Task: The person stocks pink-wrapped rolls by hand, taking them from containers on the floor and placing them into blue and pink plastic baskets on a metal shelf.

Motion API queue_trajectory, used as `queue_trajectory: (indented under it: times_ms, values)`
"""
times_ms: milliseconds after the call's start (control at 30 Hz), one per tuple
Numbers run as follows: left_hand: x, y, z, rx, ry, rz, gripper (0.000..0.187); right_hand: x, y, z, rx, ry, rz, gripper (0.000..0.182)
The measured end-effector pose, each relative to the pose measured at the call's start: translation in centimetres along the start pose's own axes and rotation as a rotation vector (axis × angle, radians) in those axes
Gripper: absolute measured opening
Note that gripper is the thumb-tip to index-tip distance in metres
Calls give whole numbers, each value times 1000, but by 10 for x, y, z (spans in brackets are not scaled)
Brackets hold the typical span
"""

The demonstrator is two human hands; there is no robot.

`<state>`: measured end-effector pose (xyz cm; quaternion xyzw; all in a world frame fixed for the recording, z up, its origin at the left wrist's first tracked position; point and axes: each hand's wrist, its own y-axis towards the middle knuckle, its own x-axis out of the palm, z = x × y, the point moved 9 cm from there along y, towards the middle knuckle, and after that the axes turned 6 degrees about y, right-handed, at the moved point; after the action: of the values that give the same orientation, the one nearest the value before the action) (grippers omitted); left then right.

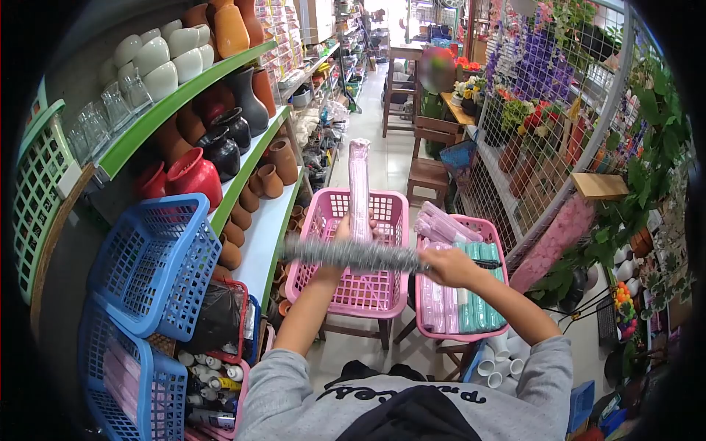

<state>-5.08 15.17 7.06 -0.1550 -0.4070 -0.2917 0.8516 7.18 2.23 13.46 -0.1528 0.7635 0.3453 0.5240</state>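
Observation:
My left hand (358, 229) is wrapped round an upright pink plastic-wrapped bundle (359, 180), above a pink basket (396, 220) whose mesh bottom shows. My right hand (450, 266) grips a grey fluffy duster (353, 256) by its right end. The duster lies level across my left wrist area and over the basket, blurred by motion. Its dark handle end shows past my right hand. To the right, a second pink basket (498, 231) holds pink bundles (437, 305) and green bundles (482, 312) in wrappers.
Two blue baskets (198, 242) stand at the left, the lower with pink bundles. Shelves (257, 158) hold clay pots, red and black vases, bowls and glasses. Wooden chairs (429, 173) stand ahead. A wire rack (515, 162) with flowers lines the right side.

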Motion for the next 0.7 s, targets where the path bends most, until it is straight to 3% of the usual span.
queue_trajectory:
  times_ms: [67, 133, 167, 200, 267, 300, 333, 400, 433, 500, 533, 600, 700]
  values:
    - [12, -3, 3, 108, -152, 8, 43, 5, 3, -8, 20, -70, -119, 39]
    - [49, -17, -5, 46, -114, -313, 48, -5, 12, 5, 18, -136, -28, 40]
    - [11, -4, -12, 84, 293, -21, 51, -9, 18, 18, 2, -112, 53, 42]
    - [20, -6, -36, -49, 31, -302, 51, -19, 23, 35, 12, -160, 148, 42]
    - [52, -17, -36, -99, -91, -466, 48, -54, 40, 77, 317, -117, 318, 40]
    - [56, -20, -38, -133, -120, -477, 44, -69, 45, 96, 524, -133, 311, 38]
    - [56, -21, -40, -137, -119, -478, 44, -78, 51, 94, 482, -157, 333, 37]
    - [30, -12, -32, -8, 36, -187, 42, -79, 55, 86, 461, -129, 409, 37]
    - [23, -13, -30, -42, 17, -129, 41, -80, 56, 85, 461, -130, 413, 37]
    - [20, -12, -22, -38, 6, -171, 42, -75, 41, 101, 658, 191, 486, 36]
    - [16, -12, -19, -26, -5, -212, 43, -74, 39, 101, 661, 193, 482, 36]
    - [7, -11, -20, -93, -126, -295, 43, -94, 26, 95, 480, 350, 797, 34]
    - [0, -7, -15, -11, -3, -238, 41, -93, 17, 85, 472, 399, 776, 33]
